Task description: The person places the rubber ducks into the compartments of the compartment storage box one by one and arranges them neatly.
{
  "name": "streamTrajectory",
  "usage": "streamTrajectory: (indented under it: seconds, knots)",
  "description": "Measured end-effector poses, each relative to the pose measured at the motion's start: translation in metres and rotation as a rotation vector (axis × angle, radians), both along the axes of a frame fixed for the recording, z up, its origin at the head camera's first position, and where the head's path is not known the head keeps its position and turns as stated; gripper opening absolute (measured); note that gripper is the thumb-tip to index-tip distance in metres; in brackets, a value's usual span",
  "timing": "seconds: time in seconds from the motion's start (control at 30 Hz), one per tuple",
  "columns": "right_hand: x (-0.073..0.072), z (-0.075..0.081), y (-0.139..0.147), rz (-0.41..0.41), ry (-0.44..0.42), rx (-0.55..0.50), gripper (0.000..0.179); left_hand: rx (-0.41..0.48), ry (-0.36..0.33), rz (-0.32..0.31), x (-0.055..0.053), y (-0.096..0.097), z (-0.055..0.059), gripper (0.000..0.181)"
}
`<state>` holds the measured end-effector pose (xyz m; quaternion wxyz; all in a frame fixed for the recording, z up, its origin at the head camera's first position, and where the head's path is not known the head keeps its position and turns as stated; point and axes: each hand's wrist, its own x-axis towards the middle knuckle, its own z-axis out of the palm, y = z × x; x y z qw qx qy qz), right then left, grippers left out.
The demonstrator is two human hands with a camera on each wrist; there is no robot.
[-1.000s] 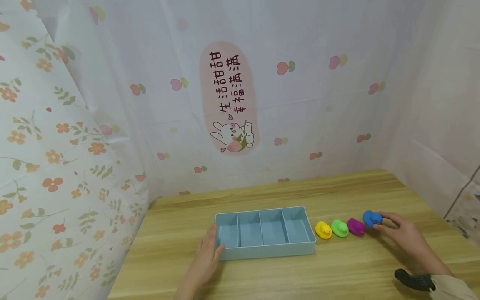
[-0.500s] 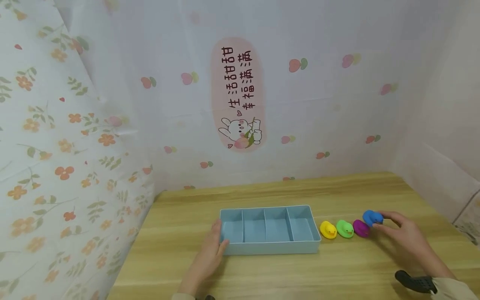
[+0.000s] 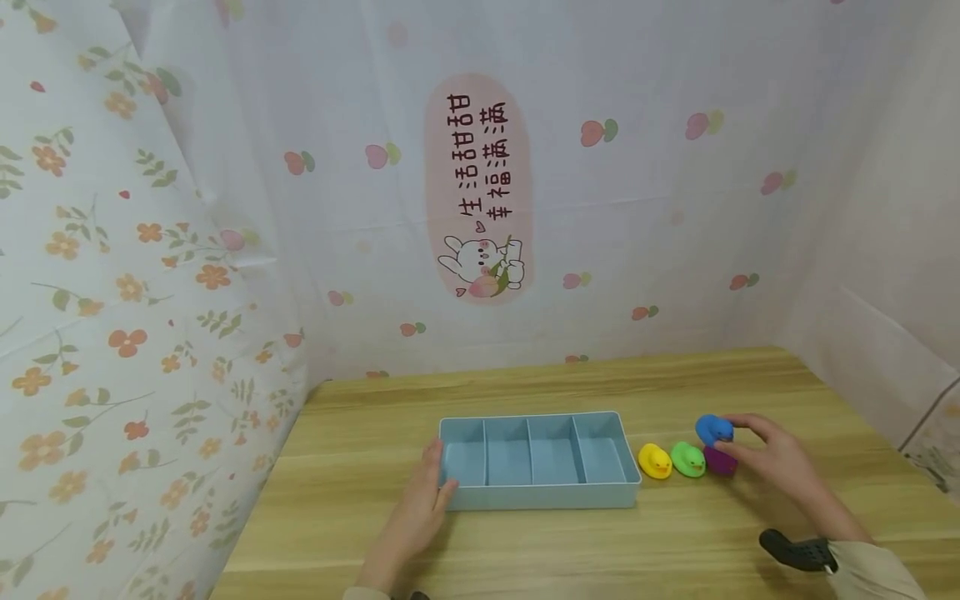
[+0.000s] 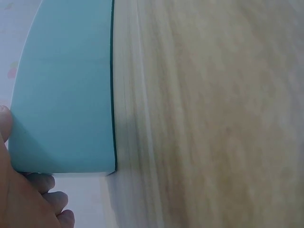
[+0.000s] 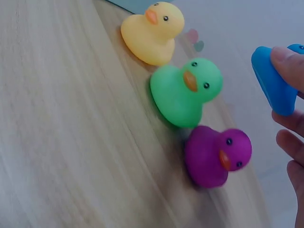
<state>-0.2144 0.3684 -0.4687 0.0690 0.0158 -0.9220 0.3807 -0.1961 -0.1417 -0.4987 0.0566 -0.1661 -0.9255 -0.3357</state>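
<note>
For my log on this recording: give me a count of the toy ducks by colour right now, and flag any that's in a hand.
Yellow duck: 1
Green duck: 1
Purple duck: 1
Blue duck: 1, held in the right hand
Total: 4 ducks

R fingers (image 3: 753, 423) w/ blue duck (image 3: 712, 430) moved L, now pt. hiding purple duck (image 3: 722, 463).

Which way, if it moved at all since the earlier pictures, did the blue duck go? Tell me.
Yes: in the head view, the blue duck has shifted left, closer to the tray.
</note>
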Motion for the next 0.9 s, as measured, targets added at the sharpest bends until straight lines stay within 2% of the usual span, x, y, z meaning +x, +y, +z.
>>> streamTrajectory:
  seconds: [0.2, 0.37, 0.47, 0.63, 0.9]
  knots:
    - [-0.003, 0.002, -0.015, 0.013, 0.052, 0.007, 0.055, 0.009, -0.01, -0.004, 0.001, 0.001, 0.001, 0.062]
    - [-0.007, 0.004, -0.026, 0.014, 0.054, 0.02, 0.057, 0.001, 0.01, -0.001, 0.002, 0.0, 0.001, 0.062]
    - [-0.01, 0.004, -0.032, 0.011, 0.088, 0.033, 0.055, 0.012, 0.02, -0.008, 0.001, 0.0, 0.002, 0.062]
    - [-0.015, 0.005, -0.042, 0.007, 0.125, 0.053, 0.052, 0.017, 0.006, -0.009, 0.002, 0.0, 0.004, 0.063]
    - [-0.019, 0.006, -0.06, 0.045, 0.151, 0.062, 0.051, 0.03, -0.005, -0.018, 0.0, -0.001, 0.003, 0.063]
